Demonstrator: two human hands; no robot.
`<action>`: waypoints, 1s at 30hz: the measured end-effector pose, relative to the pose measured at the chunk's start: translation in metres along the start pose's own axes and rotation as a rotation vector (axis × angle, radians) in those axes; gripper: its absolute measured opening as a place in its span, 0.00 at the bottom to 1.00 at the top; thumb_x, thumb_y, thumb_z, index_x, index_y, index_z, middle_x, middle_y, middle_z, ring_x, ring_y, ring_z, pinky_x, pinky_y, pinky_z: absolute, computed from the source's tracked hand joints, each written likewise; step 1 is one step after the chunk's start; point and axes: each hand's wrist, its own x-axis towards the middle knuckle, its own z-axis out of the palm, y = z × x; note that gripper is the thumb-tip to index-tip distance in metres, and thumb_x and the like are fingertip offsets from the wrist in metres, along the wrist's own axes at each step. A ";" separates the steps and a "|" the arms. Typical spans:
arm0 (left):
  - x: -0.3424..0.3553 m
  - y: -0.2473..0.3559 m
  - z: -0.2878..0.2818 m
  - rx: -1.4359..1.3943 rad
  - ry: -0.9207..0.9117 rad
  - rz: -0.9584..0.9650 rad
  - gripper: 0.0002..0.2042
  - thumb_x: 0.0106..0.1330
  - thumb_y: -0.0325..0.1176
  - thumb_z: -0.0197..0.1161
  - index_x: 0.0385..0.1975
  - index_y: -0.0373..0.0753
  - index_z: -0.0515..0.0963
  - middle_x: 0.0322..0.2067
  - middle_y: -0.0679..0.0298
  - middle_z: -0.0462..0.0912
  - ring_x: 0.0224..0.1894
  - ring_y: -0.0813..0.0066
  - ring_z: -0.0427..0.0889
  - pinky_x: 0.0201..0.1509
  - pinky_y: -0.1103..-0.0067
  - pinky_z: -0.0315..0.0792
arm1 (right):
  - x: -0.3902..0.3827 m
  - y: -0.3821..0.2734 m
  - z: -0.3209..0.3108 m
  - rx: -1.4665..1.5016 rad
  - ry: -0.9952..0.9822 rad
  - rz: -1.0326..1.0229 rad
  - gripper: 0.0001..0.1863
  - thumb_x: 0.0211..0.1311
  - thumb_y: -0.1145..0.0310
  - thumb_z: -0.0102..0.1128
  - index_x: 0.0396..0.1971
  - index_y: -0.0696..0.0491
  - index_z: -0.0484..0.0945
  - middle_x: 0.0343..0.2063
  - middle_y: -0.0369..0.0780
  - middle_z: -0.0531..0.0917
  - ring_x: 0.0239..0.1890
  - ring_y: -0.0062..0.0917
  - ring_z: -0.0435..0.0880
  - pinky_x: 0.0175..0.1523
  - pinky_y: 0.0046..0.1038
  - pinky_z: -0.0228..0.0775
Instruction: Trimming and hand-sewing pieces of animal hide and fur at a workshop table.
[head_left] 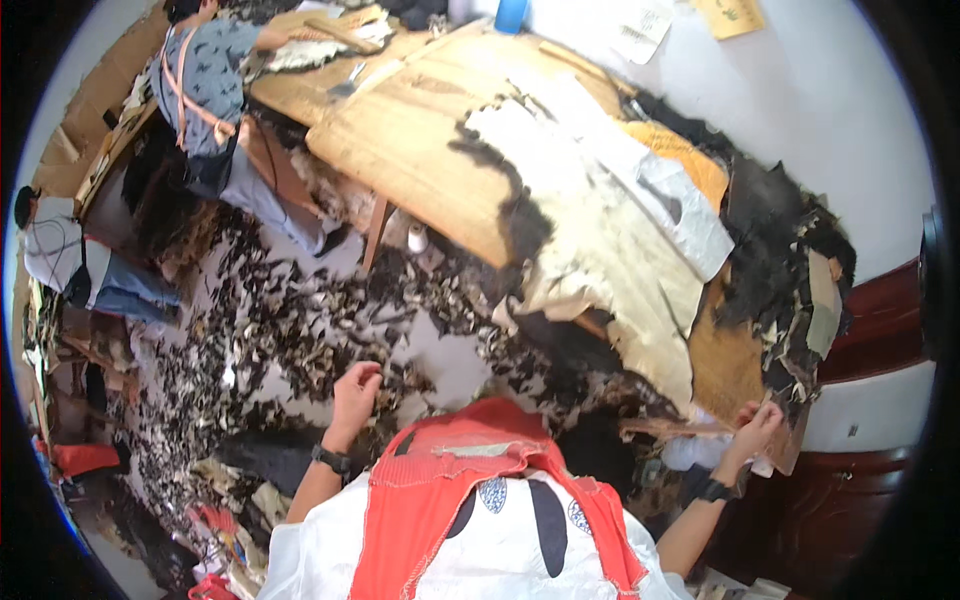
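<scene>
Cream hide, fringed with dark fur, drapes over the bench at two o'clock; it should handle soft and floppy, best held by its near edge. At eight o'clock the left hand curls loosely, apparently empty; whether the right hand, at four, grasps anything cannot be told.

One left hand and one right hand, two dark wristbands, one red apron, two co-workers, one blue container and two wall-hung papers appear amid scraps too many to count.
</scene>
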 end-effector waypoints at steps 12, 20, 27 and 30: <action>0.180 0.222 0.036 0.149 -0.222 0.473 0.10 0.68 0.26 0.60 0.46 0.32 0.79 0.30 0.56 0.86 0.33 0.74 0.86 0.37 0.79 0.77 | 0.010 -0.103 0.146 -0.179 -0.299 -0.154 0.08 0.76 0.67 0.48 0.39 0.55 0.73 0.27 0.34 0.74 0.27 0.19 0.71 0.33 0.26 0.63; 0.367 0.322 0.123 0.561 -0.450 1.008 0.05 0.62 0.27 0.64 0.36 0.37 0.82 0.35 0.57 0.82 0.46 0.53 0.78 0.50 0.65 0.73 | 0.025 -0.197 0.280 -0.148 -0.604 -0.491 0.05 0.66 0.73 0.57 0.33 0.59 0.77 0.28 0.42 0.77 0.30 0.27 0.76 0.35 0.28 0.66; 0.482 0.344 0.210 0.634 -0.847 1.192 0.15 0.54 0.28 0.67 0.43 0.43 0.80 0.43 0.62 0.80 0.54 0.58 0.76 0.55 0.63 0.69 | 0.006 -0.226 0.470 0.128 -0.957 -0.100 0.04 0.63 0.73 0.58 0.33 0.57 0.79 0.28 0.43 0.82 0.32 0.27 0.82 0.38 0.30 0.72; 0.496 0.348 0.227 0.693 -1.008 1.125 0.17 0.52 0.34 0.69 0.43 0.46 0.80 0.43 0.64 0.80 0.54 0.62 0.76 0.55 0.64 0.66 | -0.017 -0.229 0.525 0.077 -1.061 0.198 0.06 0.68 0.70 0.52 0.38 0.56 0.75 0.28 0.45 0.83 0.31 0.33 0.83 0.39 0.37 0.73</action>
